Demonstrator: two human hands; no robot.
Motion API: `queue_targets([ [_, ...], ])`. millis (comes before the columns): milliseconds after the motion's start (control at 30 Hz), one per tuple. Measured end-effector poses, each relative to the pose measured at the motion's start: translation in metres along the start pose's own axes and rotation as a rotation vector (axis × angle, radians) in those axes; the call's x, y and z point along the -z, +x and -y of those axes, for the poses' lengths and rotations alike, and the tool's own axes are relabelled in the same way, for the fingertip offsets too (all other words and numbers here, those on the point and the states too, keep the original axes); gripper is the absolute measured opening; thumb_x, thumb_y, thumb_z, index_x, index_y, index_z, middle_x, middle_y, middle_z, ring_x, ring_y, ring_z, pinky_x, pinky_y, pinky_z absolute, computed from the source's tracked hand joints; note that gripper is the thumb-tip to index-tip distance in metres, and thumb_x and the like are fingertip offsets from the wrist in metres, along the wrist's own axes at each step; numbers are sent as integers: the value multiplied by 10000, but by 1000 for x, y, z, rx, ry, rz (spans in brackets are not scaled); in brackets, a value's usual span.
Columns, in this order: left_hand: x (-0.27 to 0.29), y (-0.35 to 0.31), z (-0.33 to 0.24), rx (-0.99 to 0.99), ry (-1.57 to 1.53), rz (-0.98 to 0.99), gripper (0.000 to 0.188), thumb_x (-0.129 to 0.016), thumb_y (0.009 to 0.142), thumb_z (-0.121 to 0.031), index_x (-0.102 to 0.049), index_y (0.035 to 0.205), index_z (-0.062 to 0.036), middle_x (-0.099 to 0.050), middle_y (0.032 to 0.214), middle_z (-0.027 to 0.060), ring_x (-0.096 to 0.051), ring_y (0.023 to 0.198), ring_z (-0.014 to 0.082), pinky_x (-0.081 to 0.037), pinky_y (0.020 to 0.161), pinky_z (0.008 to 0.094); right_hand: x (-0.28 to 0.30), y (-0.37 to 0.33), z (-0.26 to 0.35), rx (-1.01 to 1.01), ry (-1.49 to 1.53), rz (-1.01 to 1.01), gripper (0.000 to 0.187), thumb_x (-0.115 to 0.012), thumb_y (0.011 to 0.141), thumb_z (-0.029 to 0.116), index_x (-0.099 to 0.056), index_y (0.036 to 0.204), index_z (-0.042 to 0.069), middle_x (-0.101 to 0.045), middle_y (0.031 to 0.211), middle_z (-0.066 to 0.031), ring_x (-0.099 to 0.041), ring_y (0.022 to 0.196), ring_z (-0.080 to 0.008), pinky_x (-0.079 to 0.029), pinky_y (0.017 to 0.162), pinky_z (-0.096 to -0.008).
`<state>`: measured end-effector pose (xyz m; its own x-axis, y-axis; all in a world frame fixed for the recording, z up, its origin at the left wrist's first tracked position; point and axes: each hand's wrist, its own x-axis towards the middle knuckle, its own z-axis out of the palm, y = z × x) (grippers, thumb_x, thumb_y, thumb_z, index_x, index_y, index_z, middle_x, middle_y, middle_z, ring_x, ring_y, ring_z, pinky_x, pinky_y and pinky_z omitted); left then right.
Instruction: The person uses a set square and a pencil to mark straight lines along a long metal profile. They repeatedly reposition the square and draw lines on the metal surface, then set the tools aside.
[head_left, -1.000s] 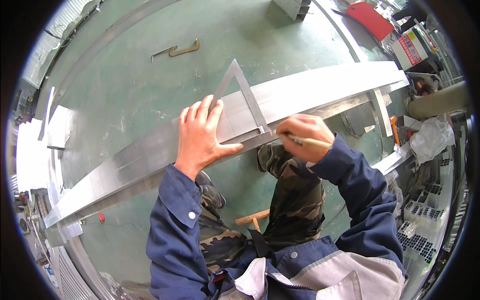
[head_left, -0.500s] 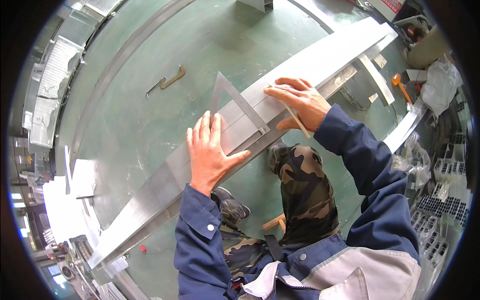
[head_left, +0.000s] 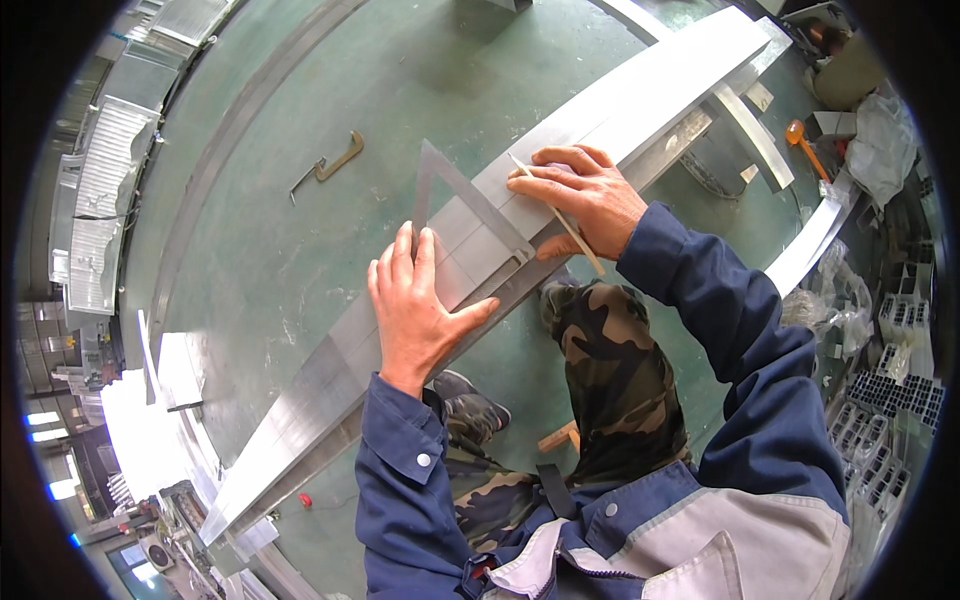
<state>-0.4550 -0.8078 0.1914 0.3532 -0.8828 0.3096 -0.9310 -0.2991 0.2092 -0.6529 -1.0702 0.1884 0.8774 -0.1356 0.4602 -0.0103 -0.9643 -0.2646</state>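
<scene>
A long, silvery metal beam (head_left: 290,410) runs diagonally from lower left to upper right, with thin lines across its top. On it lies a flat triangular metal set square (head_left: 480,203), its pointed corner reaching past the beam's far edge. My left hand (head_left: 412,315) rests on the beam with fingers stretched and thumb apart, fingertips at the set square's left side. To the right of the set square, my right hand (head_left: 590,205) grips a slim, pale pencil (head_left: 580,245). The pencil slants across the beam, one end showing beyond my fingers. My right thumb is by the beam's near edge.
On the green floor (head_left: 270,260) beyond the beam lies a G-clamp (head_left: 340,160). An orange mallet (head_left: 803,150) and clear plastic wrap (head_left: 835,300) are at the right. Stacked metal profiles (head_left: 870,440) stand at lower right. My legs are near the beam.
My right hand has shifted slightly left towards the set square, and the pencil's far end now shows past my fingers. The whole view has turned a little. My left hand stays on the beam.
</scene>
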Motion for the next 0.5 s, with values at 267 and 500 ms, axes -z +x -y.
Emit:
queue_targets([
  [267, 1, 2, -2, 5, -4, 9, 1164, -970, 733, -610, -581, 1611, 46, -500, 1719, 268, -494, 1527, 445, -368, 1291, 571, -2, -1, -2, -1, -20, 8, 990, -911, 750, 651, -638, 1615, 254, -714, 1574, -42, -532, 1555, -342, -346, 1340, -595],
  [500, -1, 1, 0, 5, -6, 10, 1192, -917, 749, -738, -596, 1585, 50, -497, 1695, 289, -487, 1523, 455, -331, 1305, 616, -7, 0, -4, 9, -27, -1, 996, -915, 744, 653, -641, 1615, 256, -715, 1573, -38, -535, 1550, -340, -344, 1341, -592],
])
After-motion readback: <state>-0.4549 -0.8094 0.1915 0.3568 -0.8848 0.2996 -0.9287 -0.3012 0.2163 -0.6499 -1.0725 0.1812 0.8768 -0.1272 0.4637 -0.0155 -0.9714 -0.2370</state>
